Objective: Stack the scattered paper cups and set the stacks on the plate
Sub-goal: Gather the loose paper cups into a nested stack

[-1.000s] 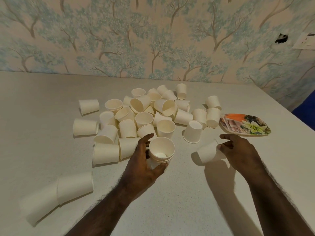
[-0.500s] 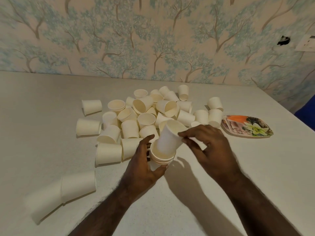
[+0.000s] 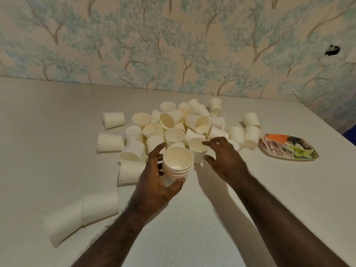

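My left hand (image 3: 157, 182) grips a short stack of nested white paper cups (image 3: 177, 164), mouth up, just in front of the pile. Behind it, several loose white cups (image 3: 173, 128) lie scattered on the table, some upright, some on their sides. My right hand (image 3: 223, 157) reaches into the pile's near edge with fingers spread around an upright cup (image 3: 196, 146); thumb and forefinger are close to its sides, and I cannot see a firm grip. The flowered plate (image 3: 289, 149) lies to the right, with no cups on it.
Two nested cups (image 3: 81, 214) lie on their sides at the near left. The pale table (image 3: 192, 228) ends at a papered wall behind and has an edge at the far right, beyond the plate.
My right hand carried a cup from the right, dropped it into the stack in my left hand, then moved back to the pile. The stack is one cup taller.
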`<state>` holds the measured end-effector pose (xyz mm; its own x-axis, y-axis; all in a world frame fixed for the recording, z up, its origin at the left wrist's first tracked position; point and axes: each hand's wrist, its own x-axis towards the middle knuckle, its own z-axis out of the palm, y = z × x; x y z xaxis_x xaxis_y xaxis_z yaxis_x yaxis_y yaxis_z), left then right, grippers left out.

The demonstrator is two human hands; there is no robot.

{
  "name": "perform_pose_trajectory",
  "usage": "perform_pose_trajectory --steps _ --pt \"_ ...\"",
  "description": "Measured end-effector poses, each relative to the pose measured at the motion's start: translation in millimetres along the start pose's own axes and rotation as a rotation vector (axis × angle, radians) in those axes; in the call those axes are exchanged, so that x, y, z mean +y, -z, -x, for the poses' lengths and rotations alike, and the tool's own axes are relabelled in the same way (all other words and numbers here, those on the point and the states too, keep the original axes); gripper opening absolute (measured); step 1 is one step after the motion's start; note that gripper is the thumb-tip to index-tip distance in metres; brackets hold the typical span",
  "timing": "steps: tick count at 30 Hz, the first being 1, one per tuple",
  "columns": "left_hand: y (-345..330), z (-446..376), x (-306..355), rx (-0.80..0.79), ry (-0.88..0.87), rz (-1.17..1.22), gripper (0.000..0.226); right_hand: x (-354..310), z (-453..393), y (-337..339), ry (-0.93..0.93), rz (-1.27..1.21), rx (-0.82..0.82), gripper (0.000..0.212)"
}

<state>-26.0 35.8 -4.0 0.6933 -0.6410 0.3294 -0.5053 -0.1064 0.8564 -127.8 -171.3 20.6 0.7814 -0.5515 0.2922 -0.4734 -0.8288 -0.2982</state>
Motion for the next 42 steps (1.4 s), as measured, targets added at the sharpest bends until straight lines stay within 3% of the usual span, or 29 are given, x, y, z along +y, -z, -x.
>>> perform_pose_trajectory --steps 3,6,14,19,24,27,29,33,37,40,42 --pt "4 -1 -2 0.012 0.003 -0.001 0.101 2 -5 -16 0.036 0.142 0.018 0.035" --pt "10 -3 -5 0.017 0.006 -0.003 0.102 -1 -7 -14 0.048 0.130 0.086 0.024" --pt "19 -11 -15 0.018 0.015 -0.019 0.102 -41 -1 53 0.163 -0.415 0.324 0.018" --pt "21 -15 -16 0.001 0.014 -0.024 0.100 -79 15 70 0.260 -0.473 0.256 0.017" --pt "26 -17 -13 -0.025 -0.024 -0.031 0.100 -100 26 63 0.275 -0.346 0.111 0.020" --pt "30 -18 -12 -0.043 -0.057 0.007 0.100 -101 28 60 0.249 -0.346 0.066 0.030" --pt "34 -18 -13 -0.052 -0.049 0.026 0.102 -93 26 61 0.210 -0.340 0.141 0.034" --pt "35 -20 -13 -0.072 -0.037 0.043 0.103 -47 11 58 0.012 -0.301 0.322 0.020" --pt "31 -20 -13 -0.080 -0.037 0.046 0.104 13 3 40 -0.286 -0.021 0.126 0.045" --pt "27 -19 -11 -0.081 -0.032 0.033 0.101 37 2 27 -0.320 0.098 -0.012 0.073" --pt "24 -17 -9 -0.071 -0.025 0.032 0.100 47 -4 20 -0.282 0.152 -0.042 0.079"
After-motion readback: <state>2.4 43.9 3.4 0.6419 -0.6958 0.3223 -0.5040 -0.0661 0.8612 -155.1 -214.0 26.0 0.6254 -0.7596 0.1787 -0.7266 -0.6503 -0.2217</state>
